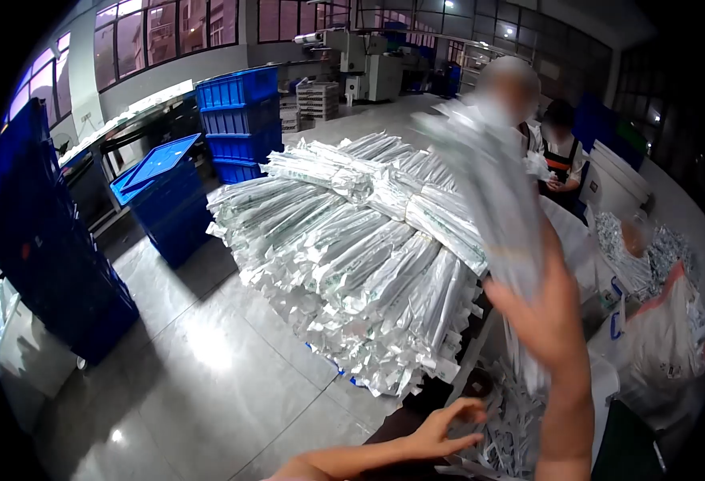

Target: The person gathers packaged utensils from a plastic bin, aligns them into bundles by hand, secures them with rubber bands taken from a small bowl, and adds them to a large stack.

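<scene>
My right hand is wrapped round a long bundle of thin white plastic-wrapped packets, held upright and blurred by motion. Low in the view, my left hand has its thumb and fingers apart, with nothing between them. It is beside a heap of loose white strips. A large fanned pile of similar banded bundles lies left of the held one, with more bundles laid across its top.
Blue crates are stacked behind the pile, and a lidded blue bin stands at its left. Tall dark blue crates rise at far left. Two people are at the back right. A white sack sits at right.
</scene>
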`<state>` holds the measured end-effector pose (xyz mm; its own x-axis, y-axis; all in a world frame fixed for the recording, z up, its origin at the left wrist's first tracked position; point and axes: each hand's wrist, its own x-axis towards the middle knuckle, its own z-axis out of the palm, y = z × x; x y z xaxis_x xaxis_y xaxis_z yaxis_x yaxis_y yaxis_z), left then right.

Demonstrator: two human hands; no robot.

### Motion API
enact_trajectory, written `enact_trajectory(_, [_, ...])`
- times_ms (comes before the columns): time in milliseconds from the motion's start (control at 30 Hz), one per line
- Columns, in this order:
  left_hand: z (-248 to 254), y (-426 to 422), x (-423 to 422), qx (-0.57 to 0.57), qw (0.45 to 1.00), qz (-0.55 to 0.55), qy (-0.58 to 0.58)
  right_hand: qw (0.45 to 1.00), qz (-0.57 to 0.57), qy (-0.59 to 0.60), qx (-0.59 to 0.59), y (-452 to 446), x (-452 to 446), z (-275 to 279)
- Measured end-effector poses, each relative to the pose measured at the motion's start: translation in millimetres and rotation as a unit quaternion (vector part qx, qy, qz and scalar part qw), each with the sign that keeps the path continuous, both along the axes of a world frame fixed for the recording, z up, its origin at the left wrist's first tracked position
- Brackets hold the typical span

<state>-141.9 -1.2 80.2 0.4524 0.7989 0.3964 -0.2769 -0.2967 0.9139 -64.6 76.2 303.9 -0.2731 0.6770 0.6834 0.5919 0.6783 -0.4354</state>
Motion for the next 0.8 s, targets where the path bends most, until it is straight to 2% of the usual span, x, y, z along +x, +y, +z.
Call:
enact_trajectory(67, [-35,-5,-3,-0.099,0.994,-0.022,0.028,0.988,-0.055,-0.142,0.03,48,-37,13])
enact_trajectory(100, [-61,-13,0,-0.134,0.99,-0.036,0.017,0.973,-0.075,-0.201,0.085,90,-52,-10])
enact_trajectory(133, [-80,-21,1,-0.17,0.984,-0.05,0.008,0.95,-0.104,-0.291,0.035,114,-64,-32])
enact_trajectory(167, [-81,-30,-5,-0.169,0.982,-0.082,0.014,0.881,-0.168,-0.424,-0.129,126,-81,-44])
enact_trajectory(233, [-71,-31,-30,-0.162,0.98,-0.113,0.034,0.904,-0.195,-0.38,-0.026,135,-83,-78])
enact_trajectory(367, [-63,-51,-32,-0.234,0.956,-0.095,0.149,0.923,-0.162,-0.348,-0.038,137,-77,-76])
enact_trajectory(400, [-86,-49,-25,-0.173,0.967,-0.076,0.174,0.939,-0.151,-0.309,-0.018,131,-74,-78])
enact_trajectory(433, [-76,-43,-21,-0.149,0.97,-0.047,0.185,0.963,-0.131,-0.22,0.08,116,-71,-71])
enact_trajectory(467, [-87,-32,-19,-0.082,0.982,-0.018,0.168,0.977,-0.102,-0.149,0.116,100,-57,-63])
enact_trajectory(500, [-77,-17,-15,-0.037,0.981,0.016,0.191,0.98,-0.098,-0.076,0.158,85,-38,-60])
enact_trajectory(533, [-73,-8,-10,-0.072,0.975,0.027,0.209,0.973,-0.115,-0.023,0.197,69,-7,-65])
enact_trajectory(567, [-86,2,-6,-0.052,0.971,0.044,0.231,0.972,-0.13,0.023,0.196,64,32,-86])
enact_trajectory(600, [-88,6,0,-0.051,0.972,0.095,0.209,0.967,-0.185,0.063,0.166,52,75,-112])
enact_trajectory(667, [-79,18,9,-0.043,0.962,0.105,0.249,0.939,-0.305,0.136,0.077,25,158,-178])
enact_trajectory(700, [-86,20,14,-0.068,0.959,0.101,0.257,0.916,-0.376,0.13,-0.054,10,197,-230])
enact_trajectory(733, [-93,21,24,-0.114,0.962,0.075,0.237,0.897,-0.398,0.086,-0.172,-14,231,-288])
enact_trajectory(767, [-93,21,39,-0.16,0.958,0.038,0.236,0.861,-0.412,0.05,-0.293,-46,266,-376])
enact_trajectory(800, [-97,28,52,-0.205,0.95,0.001,0.237,0.771,-0.406,0.06,-0.487,-59,262,-379])
